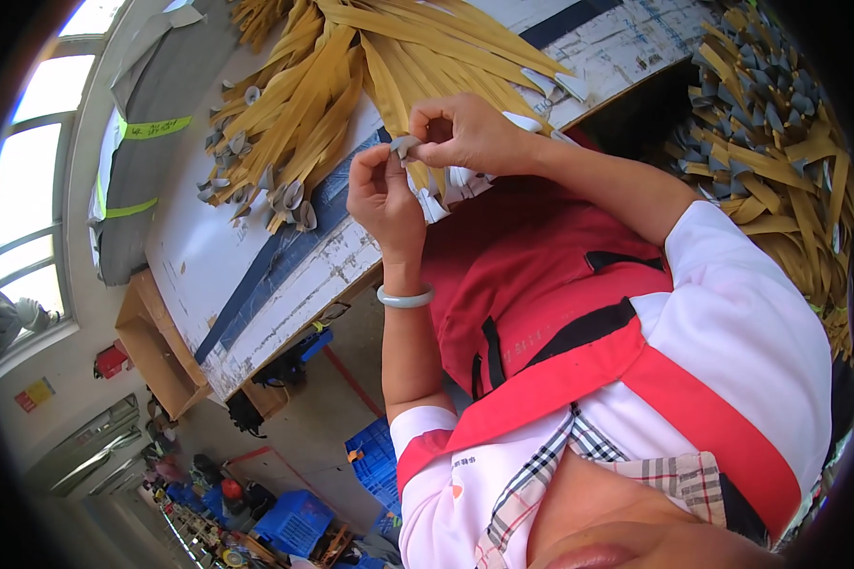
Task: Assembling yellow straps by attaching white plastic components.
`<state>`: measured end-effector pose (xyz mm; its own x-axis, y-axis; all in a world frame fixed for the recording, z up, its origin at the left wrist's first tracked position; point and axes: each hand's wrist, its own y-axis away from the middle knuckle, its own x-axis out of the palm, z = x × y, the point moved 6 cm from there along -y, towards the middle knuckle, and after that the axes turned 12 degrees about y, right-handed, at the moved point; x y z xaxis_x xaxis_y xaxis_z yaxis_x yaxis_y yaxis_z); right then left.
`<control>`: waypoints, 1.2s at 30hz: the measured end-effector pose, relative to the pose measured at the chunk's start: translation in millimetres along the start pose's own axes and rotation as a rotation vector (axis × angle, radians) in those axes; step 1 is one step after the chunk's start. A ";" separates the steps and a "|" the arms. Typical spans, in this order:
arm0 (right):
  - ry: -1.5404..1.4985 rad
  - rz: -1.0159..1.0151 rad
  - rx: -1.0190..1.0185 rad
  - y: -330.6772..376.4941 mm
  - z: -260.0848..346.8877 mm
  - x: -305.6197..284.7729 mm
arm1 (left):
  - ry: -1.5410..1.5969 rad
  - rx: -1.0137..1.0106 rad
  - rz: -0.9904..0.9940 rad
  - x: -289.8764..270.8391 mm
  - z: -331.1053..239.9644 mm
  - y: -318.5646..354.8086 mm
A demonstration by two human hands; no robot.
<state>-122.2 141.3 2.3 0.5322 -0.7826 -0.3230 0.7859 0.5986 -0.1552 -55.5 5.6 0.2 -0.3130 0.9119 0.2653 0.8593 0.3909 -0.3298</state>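
My left hand, with a pale green bangle on its wrist, and my right hand meet above the table's near edge. Both pinch the small grey end piece of a yellow strap between fingertips. The strap belongs to a big fan-shaped pile of yellow straps with grey ends that lies on the white table. A few white-grey end pieces hang just below my hands, against my red apron.
A second heap of yellow straps with grey ends fills the right side. A grey roll bound with yellow-green tape lies at the table's left. A wooden box sits under the table. Blue crates stand on the floor.
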 end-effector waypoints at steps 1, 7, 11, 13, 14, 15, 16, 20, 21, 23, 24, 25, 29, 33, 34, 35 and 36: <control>0.002 0.002 -0.001 -0.7 0.9 1.1 | 0.001 0.002 -0.002 -0.5 1.5 -1.3; -0.059 -0.149 0.091 -5.3 -27.5 -10.9 | -0.353 0.101 0.389 27.6 2.6 26.4; -0.093 0.046 -0.038 -6.5 -13.1 -16.9 | -0.119 0.053 0.130 7.6 -31.1 1.9; -0.026 0.116 -0.124 -2.9 -4.7 -11.0 | -0.239 0.075 0.304 9.6 -41.5 -12.7; -0.061 0.132 -0.124 -2.9 -4.5 -7.6 | -0.357 0.076 0.458 10.5 -37.7 -13.3; -0.096 0.148 -0.123 -2.6 -3.9 -5.1 | -0.360 0.080 0.448 7.1 -34.6 -13.0; -0.096 0.150 -0.124 -1.4 0.9 -3.0 | -0.332 0.065 0.435 3.5 -31.6 -13.4; -0.252 0.098 0.111 4.9 -1.5 -3.3 | -0.279 0.034 0.354 -6.0 -22.7 -11.8; -0.178 0.121 0.071 6.8 0.3 -1.4 | -0.278 0.029 0.354 -5.1 -20.2 -9.2; -0.090 0.014 -0.047 8.4 -2.2 -0.1 | -0.429 0.191 0.363 11.6 -28.3 -3.7; -0.003 -0.092 -0.170 10.3 1.6 -3.3 | -0.427 0.189 0.359 13.4 -26.1 -1.4; -0.008 -0.069 0.020 2.2 -12.7 -10.3 | -0.395 0.184 0.312 11.8 -25.6 -0.2; -0.195 -0.026 0.108 -2.5 -29.9 1.0 | -0.216 0.078 0.183 -7.1 -16.7 4.2; -0.029 -0.163 0.155 -3.8 -27.0 -38.8 | -0.059 0.142 -0.179 -79.3 -48.0 -16.0; -0.029 -0.166 0.158 -3.4 -32.7 -55.3 | 0.036 0.131 -0.322 -120.0 -55.7 -24.8; 0.082 -0.188 0.158 -2.0 -35.4 -75.7 | 0.014 0.183 -0.436 -144.1 -68.4 -27.9; 0.189 -0.203 0.163 1.2 -40.3 -85.4 | -0.088 0.187 -0.515 -154.9 -78.5 -23.8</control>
<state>-179.4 215.7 -7.9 0.3035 -0.8284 -0.4707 0.9182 0.3863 -0.0880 4.4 -154.8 38.1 -0.7134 0.6008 0.3608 0.5020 0.7973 -0.3352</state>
